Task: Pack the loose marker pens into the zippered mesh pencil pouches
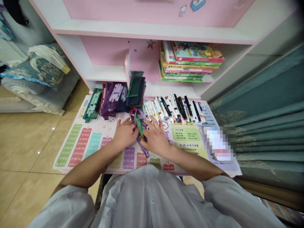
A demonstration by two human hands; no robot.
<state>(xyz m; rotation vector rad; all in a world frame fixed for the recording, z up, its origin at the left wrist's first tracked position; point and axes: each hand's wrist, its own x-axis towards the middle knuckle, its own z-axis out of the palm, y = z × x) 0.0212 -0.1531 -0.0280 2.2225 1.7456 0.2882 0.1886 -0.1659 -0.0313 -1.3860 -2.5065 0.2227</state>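
A pencil pouch with purple trim [144, 152] lies between my two hands at the middle of the desk. Something long and green [139, 126] shows in its opening; I cannot make out exactly what it is. My left hand [125, 133] grips the pouch's left edge, fingers bent. From the other side my right hand [155, 135] holds the pouch, thumb close to the green thing and fingers reaching forward over the far part. Just beyond my right hand lies a row of loose markers [167, 107], white and black.
Filled mesh pouches, one green [93, 106] and one purple [111, 98], lie at the back left beside a dark green pouch [136, 85]. Stacked books [190, 63] sit on the shelf. A blurred phone-like object [219, 144] lies at right, near the curtain [268, 110].
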